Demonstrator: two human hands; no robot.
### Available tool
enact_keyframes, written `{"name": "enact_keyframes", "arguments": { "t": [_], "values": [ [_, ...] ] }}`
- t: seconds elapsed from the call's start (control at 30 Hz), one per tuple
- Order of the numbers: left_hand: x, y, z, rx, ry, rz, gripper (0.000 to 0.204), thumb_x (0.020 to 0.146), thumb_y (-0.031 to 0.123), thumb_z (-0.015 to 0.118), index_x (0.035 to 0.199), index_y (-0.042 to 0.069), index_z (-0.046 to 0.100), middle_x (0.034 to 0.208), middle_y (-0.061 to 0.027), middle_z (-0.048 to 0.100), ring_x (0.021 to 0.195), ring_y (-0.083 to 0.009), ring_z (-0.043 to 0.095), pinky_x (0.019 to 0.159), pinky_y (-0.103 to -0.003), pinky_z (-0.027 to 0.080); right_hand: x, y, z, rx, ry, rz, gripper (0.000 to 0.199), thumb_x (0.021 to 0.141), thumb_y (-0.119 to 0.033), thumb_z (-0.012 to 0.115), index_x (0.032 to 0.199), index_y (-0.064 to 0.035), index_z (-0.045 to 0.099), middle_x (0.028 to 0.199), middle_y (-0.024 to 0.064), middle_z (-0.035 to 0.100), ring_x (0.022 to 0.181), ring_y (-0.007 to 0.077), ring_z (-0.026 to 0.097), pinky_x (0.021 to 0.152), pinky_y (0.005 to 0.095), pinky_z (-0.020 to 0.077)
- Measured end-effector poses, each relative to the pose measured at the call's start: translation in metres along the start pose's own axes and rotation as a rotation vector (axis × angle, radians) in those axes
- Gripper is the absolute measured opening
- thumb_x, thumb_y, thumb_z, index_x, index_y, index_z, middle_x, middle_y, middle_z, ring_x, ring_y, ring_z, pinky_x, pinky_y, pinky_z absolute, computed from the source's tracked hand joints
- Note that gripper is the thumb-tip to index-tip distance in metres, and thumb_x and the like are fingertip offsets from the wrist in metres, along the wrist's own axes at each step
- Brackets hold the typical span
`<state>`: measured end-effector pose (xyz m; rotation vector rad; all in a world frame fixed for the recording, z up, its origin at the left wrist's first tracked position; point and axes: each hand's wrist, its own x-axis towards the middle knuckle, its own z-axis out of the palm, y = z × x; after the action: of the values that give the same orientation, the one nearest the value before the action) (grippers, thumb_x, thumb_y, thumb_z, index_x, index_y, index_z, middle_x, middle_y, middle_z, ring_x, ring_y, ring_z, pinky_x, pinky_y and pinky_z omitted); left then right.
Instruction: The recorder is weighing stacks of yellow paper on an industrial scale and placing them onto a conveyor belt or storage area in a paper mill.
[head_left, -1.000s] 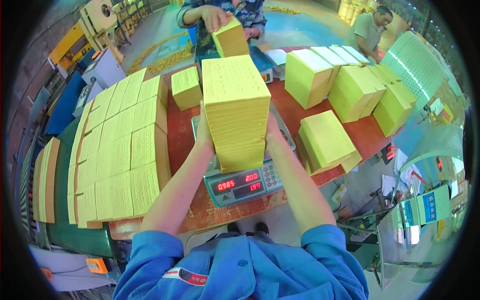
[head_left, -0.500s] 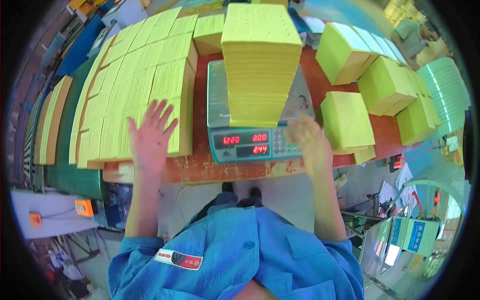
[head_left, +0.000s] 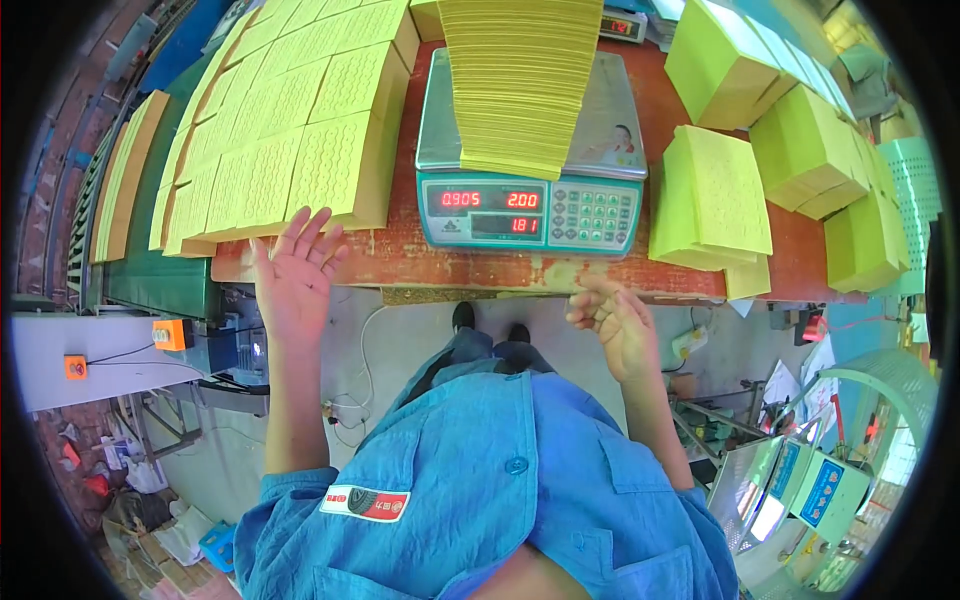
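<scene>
A tall stack of yellow paper sheets (head_left: 520,90) stands on the metal pan of a digital scale (head_left: 535,210), its top cut off by the upper edge of the view. The scale's red digits are lit. My left hand (head_left: 297,275) hovers palm up by the table's front edge, fingers spread, holding nothing. It is nearest to the block of yellow paper bundles (head_left: 345,165) on the left. Beyond the table's front edge, below the scale's right side, my right hand (head_left: 622,325) is empty, its fingers loosely bent and apart.
More yellow paper bundles (head_left: 710,200) sit to the right of the scale on the worn red table (head_left: 400,265). Behind the stack is a second small display (head_left: 622,25). Orange socket boxes (head_left: 172,334) lie at the left. A green machine (head_left: 835,490) stands at the lower right.
The table and scale appear higher in the view, and the stack's top has left it. Both hands are now farther from the scale, toward my body. The scale's digits have changed.
</scene>
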<state>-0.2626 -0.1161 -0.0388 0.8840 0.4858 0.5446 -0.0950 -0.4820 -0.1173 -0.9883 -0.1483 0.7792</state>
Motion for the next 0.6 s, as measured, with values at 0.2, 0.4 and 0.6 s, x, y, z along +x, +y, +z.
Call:
{"name": "enact_keyframes", "arguments": {
  "t": [0.2,0.4,0.6],
  "values": [
    [0.005,-0.001,0.022,0.025,-0.066,-0.013,0.071,0.101,0.056,0.026,0.138,-0.002,0.041,0.139,-0.0204,0.046,0.123,-0.0295,0.049,0.101,-0.044,0.04,-0.015,0.012,-0.012,0.032,0.035,0.011,0.039,0.099,-0.025,0.046,0.125,0.0023,0.056,0.104,0.0156,0.067,0.089,0.0246,0.066,0.08,0.0364,0.0502],
    [0.032,0.017,0.075,0.319,-0.219,0.143,0.052,0.104,0.04,0.031,0.128,-0.002,0.05,0.125,-0.0177,0.058,0.112,-0.0249,0.057,0.095,-0.038,0.045,-0.017,0.015,-0.009,0.039,0.076,0.019,0.037,0.098,-0.023,0.047,0.124,0.0025,0.056,0.103,0.0156,0.067,0.089,0.0248,0.066,0.079,0.0372,0.0508],
    [0.108,0.038,0.129,0.457,-0.311,0.409,0.045,0.103,0.033,0.038,0.125,-0.003,0.052,0.123,-0.0194,0.059,0.113,-0.0287,0.057,0.095,-0.041,0.046,0.01,0.016,-0.001,0.033,0.128,0.004,0.035,0.099,-0.024,0.048,0.12,0.0012,0.059,0.103,0.0143,0.067,0.087,0.0225,0.066,0.076,0.0343,0.0508]
  ]
}}
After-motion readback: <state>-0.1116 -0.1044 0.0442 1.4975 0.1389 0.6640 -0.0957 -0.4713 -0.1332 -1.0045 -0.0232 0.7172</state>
